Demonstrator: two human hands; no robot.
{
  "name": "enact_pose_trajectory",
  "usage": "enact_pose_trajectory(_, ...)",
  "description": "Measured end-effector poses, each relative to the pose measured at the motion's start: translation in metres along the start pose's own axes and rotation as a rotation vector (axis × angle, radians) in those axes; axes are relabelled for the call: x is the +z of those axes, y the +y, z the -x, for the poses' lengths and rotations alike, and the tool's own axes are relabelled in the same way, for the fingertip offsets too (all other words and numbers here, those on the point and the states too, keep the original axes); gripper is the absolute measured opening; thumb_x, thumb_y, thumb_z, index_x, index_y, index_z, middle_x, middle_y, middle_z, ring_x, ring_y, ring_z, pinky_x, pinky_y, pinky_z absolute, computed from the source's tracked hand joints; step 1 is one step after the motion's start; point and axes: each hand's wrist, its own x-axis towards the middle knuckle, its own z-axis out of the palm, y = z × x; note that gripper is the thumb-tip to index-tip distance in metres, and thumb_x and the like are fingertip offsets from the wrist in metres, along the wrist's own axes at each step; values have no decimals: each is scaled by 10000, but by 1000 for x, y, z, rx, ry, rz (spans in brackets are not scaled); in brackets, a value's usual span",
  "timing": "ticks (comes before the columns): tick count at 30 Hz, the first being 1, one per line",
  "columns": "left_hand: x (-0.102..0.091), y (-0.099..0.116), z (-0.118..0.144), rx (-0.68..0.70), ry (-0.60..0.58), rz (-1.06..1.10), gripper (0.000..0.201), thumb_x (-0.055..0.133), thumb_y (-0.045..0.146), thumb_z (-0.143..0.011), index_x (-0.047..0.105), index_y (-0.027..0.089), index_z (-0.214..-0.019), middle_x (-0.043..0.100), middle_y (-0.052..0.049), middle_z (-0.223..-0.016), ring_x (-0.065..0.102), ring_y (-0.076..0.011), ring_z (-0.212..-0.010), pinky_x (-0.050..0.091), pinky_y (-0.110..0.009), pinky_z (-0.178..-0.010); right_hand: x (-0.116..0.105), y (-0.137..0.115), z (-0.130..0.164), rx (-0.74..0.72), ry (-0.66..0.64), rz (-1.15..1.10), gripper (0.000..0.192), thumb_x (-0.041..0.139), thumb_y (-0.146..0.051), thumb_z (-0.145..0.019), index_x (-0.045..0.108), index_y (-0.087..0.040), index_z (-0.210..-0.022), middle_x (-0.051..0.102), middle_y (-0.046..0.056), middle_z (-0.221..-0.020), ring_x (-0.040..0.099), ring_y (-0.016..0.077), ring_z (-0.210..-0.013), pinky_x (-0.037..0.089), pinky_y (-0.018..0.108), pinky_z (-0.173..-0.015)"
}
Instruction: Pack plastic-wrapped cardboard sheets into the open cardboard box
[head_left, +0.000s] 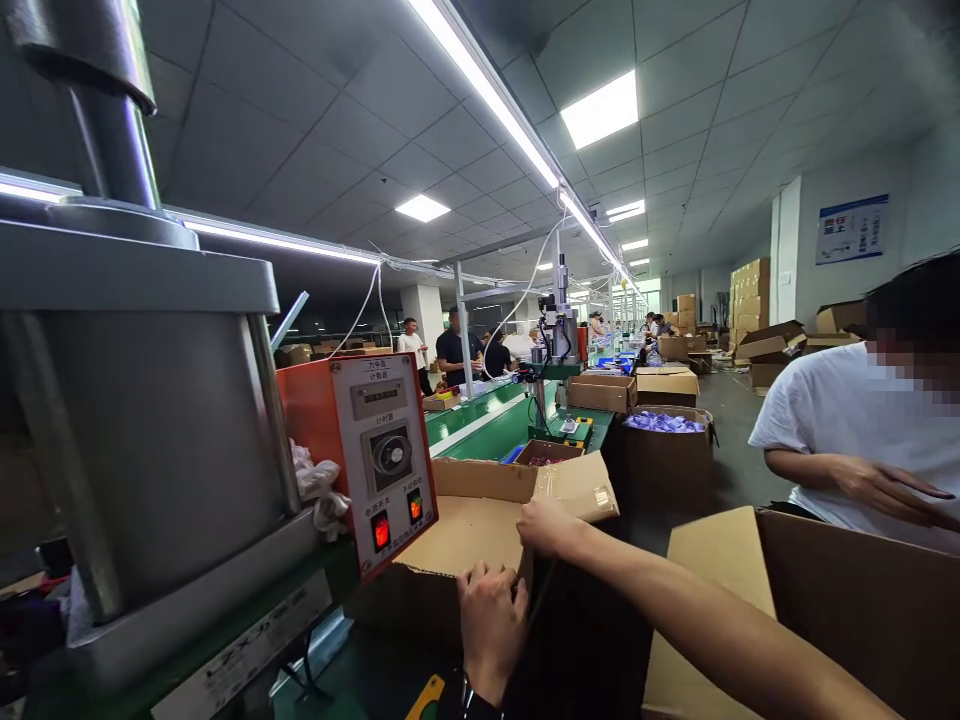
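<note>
Cardboard was under both my hands: one open cardboard box [480, 540] stood just beside the press, its flaps spread. My left hand [491, 620] gripped the near edge of that box, fingers curled down over the rim and pressed together on the board. My right hand [546, 527] reached across and held the far flap [574, 487], fingers folded over its edge; a patch of clear tape shone on that flap.

Writing was scarce and mostly too small for me to read. An orange control panel [375, 460] on the press [142, 420] carried a white face with short Chinese labels, one small counter window, one round dial and two lit red switches. A blue and white poster [852, 228] hung on the far wall, its text illegible.

A second large box [862, 600] sat to my right, touching nothing I held. One co-worker in a white shirt [847, 420] bent near it, one hand [885, 488] open over it.
</note>
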Motion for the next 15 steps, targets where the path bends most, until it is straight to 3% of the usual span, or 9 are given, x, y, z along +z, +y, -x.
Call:
enact_pose_trajectory(8,-6,-1,16,-90,-139,-72,279,429,238,-890,691,238,-796,725,-24,-892,600,-213,-982,343,-380,-926,-18,38,21,-24,-30,-239,258,585,-366,-930,625,-162,-1084,659,40,-1059,648,174,-916,554,369,-803)
enact_pose_trajectory(12,-7,10,-14,-200,-303,-140,224,477,222,-858,690,168,-899,731,-110,-919,659,-268,-950,429,-451,-885,-19,31,29,37,26,-301,249,584,-368,-930,627,-174,-1080,656,46,-1078,643,176,-940,548,372,-820)
enact_pose_trajectory(15,-4,17,-51,-189,-456,-134,259,508,343,-911,639,166,-1045,707,-78,-1010,662,-218,-952,500,-436,-870,-10,15,31,97,94,-327,214,592,-362,-926,646,-174,-1014,669,42,-1048,647,168,-934,544,368,-829)
